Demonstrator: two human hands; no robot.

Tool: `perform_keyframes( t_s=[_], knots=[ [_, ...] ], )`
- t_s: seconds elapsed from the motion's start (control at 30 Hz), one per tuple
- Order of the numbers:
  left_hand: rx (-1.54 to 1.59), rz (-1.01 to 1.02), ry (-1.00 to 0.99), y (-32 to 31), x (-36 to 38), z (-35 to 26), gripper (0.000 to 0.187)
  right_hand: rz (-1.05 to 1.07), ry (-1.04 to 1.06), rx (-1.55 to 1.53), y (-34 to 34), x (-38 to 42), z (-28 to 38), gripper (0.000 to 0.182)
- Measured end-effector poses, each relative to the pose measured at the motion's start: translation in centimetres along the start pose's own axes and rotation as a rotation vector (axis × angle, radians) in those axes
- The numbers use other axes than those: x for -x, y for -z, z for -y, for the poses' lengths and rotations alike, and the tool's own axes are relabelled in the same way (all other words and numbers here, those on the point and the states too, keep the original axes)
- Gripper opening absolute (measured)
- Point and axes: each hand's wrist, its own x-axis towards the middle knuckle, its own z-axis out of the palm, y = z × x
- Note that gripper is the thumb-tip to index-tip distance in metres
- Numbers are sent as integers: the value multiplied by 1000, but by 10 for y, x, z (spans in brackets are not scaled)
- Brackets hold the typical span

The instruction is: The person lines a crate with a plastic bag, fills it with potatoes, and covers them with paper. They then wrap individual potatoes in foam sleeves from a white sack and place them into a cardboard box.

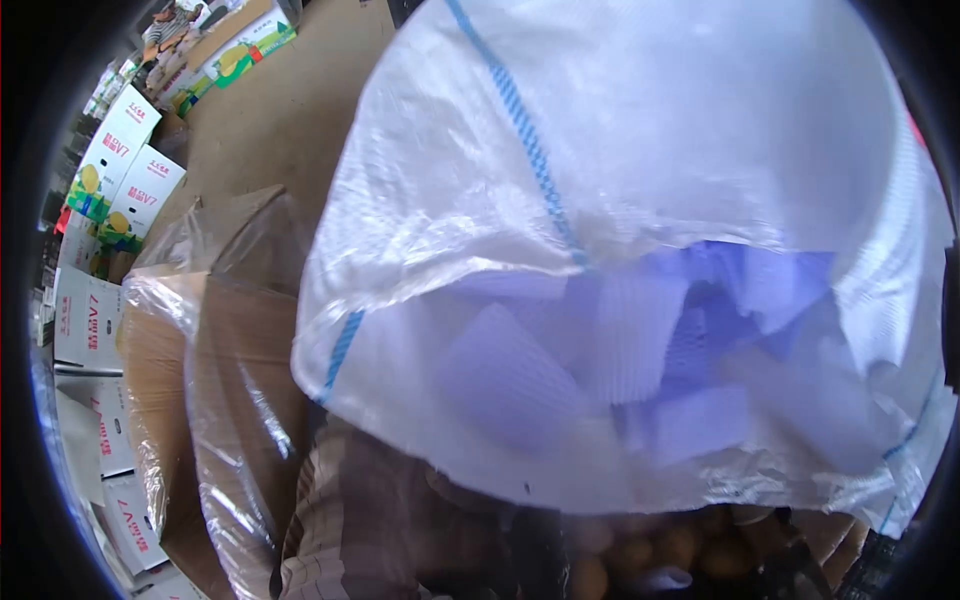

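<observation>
A large white woven sack [660, 130] with blue stripes fills most of the head view, its mouth gaping toward me. Inside the sack lie several pale purple packing pieces with a ribbed, foam-like look [630, 340]. A blurred pale shape at the sack's right side cannot be made out. Neither my left hand nor my right hand shows; the sack may be covering them. A checked piece of cloth [305, 510], perhaps a sleeve, appears below the sack's left edge. Under the sack are several round brownish fruits [650, 550], partly hidden and in shadow.
At the left stands an open cardboard box [250, 350] with a clear plastic liner [215, 430]. White printed cartons [95, 320] are stacked along the far left. More cartons [240, 60] stand at the back, with a person [170, 25] near them. Brown floor [290, 100] lies between.
</observation>
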Motion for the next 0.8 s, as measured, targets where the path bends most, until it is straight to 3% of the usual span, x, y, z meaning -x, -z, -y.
perform_keyframes(
  t_s=[0.3,0.33,0.37,0.43,0.47,0.5,0.53,0.57,0.6,0.63,0.67,0.7,0.73,0.8],
  knots=[
    [63,-174,-235,86,168,-19,42,-81,179,115,1,-55,15,47],
    [-67,135,-641,104,161,9,38,-88,204,129,-1,-60,18,47],
    [325,137,-138,130,183,10,32,-114,242,154,-5,-72,16,47],
    [-74,-244,-836,169,229,73,39,-228,424,234,-49,-115,-16,47],
    [564,-77,-299,200,268,64,50,-132,244,228,35,-63,57,48],
    [997,19,-45,235,299,54,58,-162,315,243,28,-71,51,53],
    [1115,-183,-37,240,331,57,50,-253,349,256,36,-70,57,50],
    [1036,-260,-15,237,356,75,50,-152,276,98,77,-42,87,48],
    [964,-331,1,234,371,91,51,-231,389,85,84,-35,86,47],
    [1024,-330,73,226,387,98,50,-352,467,116,97,-19,90,49],
    [1122,-304,150,214,400,103,50,-8,225,-7,130,1,101,55],
    [1201,-280,221,200,410,111,49,45,93,23,123,-9,85,60],
    [1279,-252,283,189,419,118,49,-34,125,93,124,-6,68,63],
    [1394,-205,388,164,427,126,48,-132,138,-315,165,45,51,55]
  ],
)
